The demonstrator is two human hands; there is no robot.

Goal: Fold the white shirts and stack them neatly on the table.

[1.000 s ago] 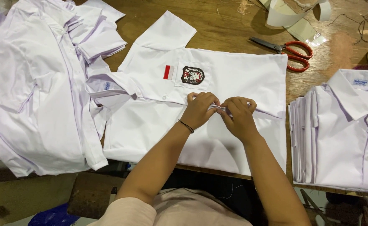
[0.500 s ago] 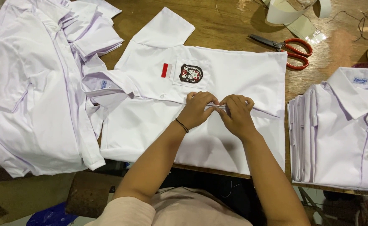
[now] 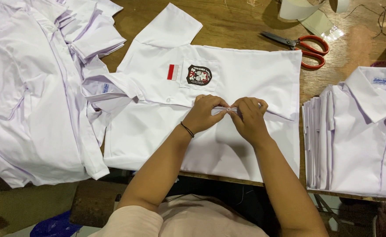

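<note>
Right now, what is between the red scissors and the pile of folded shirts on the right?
Only bare wooden table lies between the scissors and the folded stack, as the head view shows.

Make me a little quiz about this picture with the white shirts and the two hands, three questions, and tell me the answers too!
1. True or false: the scissors have red handles.
2. Where do the left hand and right hand meet? A) on the front opening of the spread white shirt B) on the scissors C) on the folded stack
3. On which side of the wooden table does the neat stack of folded shirts lie?

Key
1. True.
2. A: both pinch the front edge, below the badge.
3. The right side; the loose pile of shirts lies on the left.
</note>
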